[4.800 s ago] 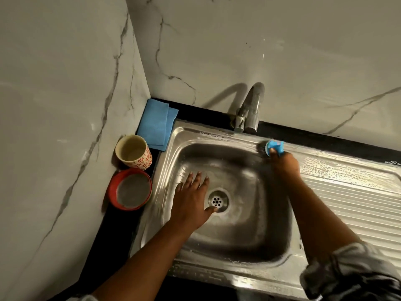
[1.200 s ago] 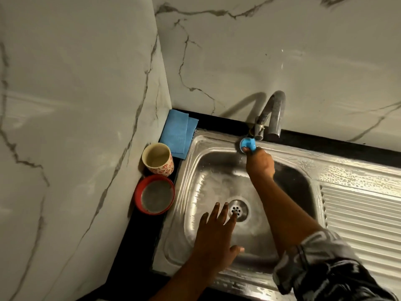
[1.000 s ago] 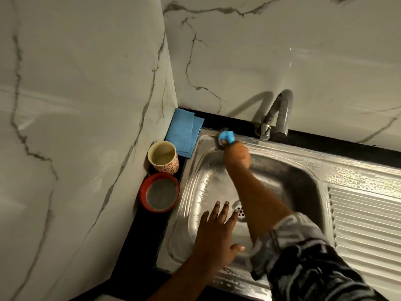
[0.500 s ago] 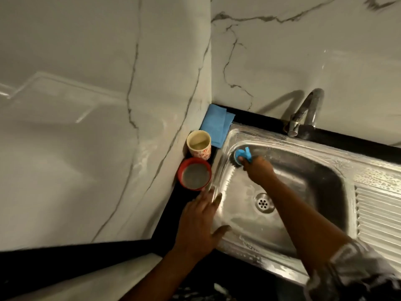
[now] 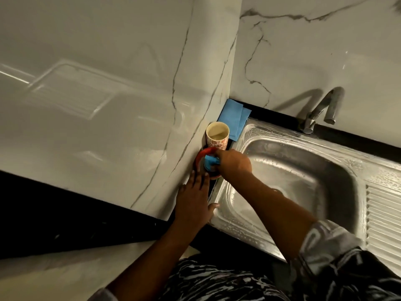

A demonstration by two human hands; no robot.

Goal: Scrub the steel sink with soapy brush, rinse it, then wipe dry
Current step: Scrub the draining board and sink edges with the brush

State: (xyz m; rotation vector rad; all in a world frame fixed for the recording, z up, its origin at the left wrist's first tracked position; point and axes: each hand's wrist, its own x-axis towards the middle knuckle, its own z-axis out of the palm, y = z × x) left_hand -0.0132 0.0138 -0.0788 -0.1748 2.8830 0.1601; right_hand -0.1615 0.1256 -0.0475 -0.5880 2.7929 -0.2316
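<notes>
Head view: right hand [image 5: 234, 165] curled round the blue brush [image 5: 210, 162], brush head down inside the red bowl [image 5: 200, 156]. The bowl sits on the dark counter [image 5: 282, 117], just left of the sink [image 5: 282, 135]. Below it the left hand [image 5: 194, 200] lies flat, fingers straight and slightly spread, fingertips at the bowl's near edge, thumb on the sink's left rim. Suds [image 5: 388, 178] film the steel (thickest on the right-hand rim). Patterned cup [image 5: 217, 136] just behind the bowl; folded blue cloth [image 5: 233, 120] in the corner; tap [image 5: 321, 109] at the back.
</notes>
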